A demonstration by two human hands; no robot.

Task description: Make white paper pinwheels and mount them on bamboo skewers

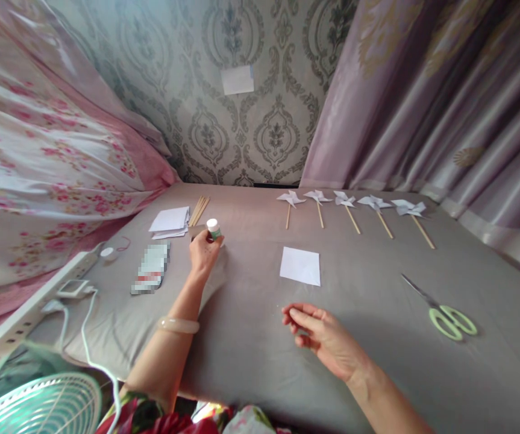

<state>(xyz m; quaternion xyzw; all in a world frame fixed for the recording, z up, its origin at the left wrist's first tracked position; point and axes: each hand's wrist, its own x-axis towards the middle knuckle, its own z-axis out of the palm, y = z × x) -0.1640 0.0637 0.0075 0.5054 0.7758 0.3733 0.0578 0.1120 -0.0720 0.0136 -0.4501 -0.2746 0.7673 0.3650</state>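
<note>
My left hand [203, 252] is closed around a small bottle with a white cap [213, 224], held upright at the left side of the grey-covered surface. Right behind that hand lies a small brownish item [196, 230], partly hidden. A white square of paper [300, 266] lies flat in the middle. Nearer to me, my right hand [325, 337] hovers with loosely curved fingers, and I see nothing in it. Bamboo-coloured sticks [200, 211] and a stack of white paper [168, 222] are beyond the left hand.
Several white paper pinwheels [344, 200] on sticks lie in a row at the back right. Scissors with green handles [453, 322] are at the right. On the left are a blurred-out packet [152, 268], a power strip [38, 301] with cables and a fan [38, 407].
</note>
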